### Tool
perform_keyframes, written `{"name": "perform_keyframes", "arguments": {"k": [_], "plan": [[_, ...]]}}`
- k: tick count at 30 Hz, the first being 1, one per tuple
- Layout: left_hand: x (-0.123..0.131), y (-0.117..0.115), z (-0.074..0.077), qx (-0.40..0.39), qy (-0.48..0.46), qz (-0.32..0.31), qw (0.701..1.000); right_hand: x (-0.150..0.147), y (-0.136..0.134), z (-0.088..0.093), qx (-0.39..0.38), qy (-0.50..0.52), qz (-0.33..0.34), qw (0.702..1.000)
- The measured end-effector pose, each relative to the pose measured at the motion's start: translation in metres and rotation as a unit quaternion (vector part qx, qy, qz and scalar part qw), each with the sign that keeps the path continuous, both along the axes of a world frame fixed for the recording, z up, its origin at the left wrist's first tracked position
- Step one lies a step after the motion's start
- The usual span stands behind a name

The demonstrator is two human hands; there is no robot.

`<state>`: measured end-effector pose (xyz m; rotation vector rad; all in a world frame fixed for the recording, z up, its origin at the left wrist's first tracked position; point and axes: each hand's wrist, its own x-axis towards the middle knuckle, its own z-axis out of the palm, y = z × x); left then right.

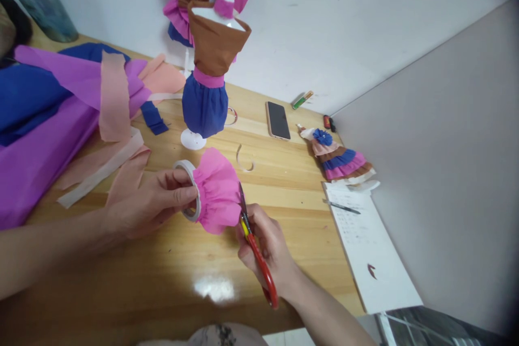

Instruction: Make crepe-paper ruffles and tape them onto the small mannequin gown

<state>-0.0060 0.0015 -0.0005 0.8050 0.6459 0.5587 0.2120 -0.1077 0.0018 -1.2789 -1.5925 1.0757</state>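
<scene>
Plain pale walls enclose the work area: a back wall [344, 21] behind the table and a grey side wall [454, 135] on the right, meeting at the far corner. The wooden table [304, 216] shows light plank grain and a bright glare patch near its front edge.

Along the back stands a dressed figure [213, 48] with brown bodice, pink waistband and gathered blue skirt, upright over a white round base [193, 139]. Further figures in coloured material are partly hidden behind it. To its right lie a phone [278, 120], dark screen up, and a green item [301, 100] near the wall, too small to identify. A smaller figure in a tiered skirt [340, 161] lies near the side wall, just beyond a white pad [377, 270] bearing handwriting and a pen [344, 207].

Loose purple sheeting [81, 113], blue material and peach strips cover the left side.

The left hand [156, 197] grips a white ring [185, 165] between thumb and fingers, above the table's middle. A pink frill [219, 189] spreads from the ring's right side. The right hand [270, 243] holds red-handled scissors [263, 273], blades at the frill's outer edge; contact cannot be confirmed.
</scene>
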Motion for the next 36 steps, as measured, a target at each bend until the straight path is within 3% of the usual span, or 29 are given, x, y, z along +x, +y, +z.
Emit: {"name": "perform_keyframes", "arguments": {"k": [23,36], "plan": [[-0.001,0.0019,-0.0067,0.005,0.009,0.007,1.0,-0.0005,-0.0028,0.0007,-0.012,0.023,-0.007,1.0],[0.0,0.0022,-0.0018,0.018,0.003,0.017,1.0,-0.0013,-0.0038,-0.0016,-0.028,0.035,-0.011,0.999]]}}
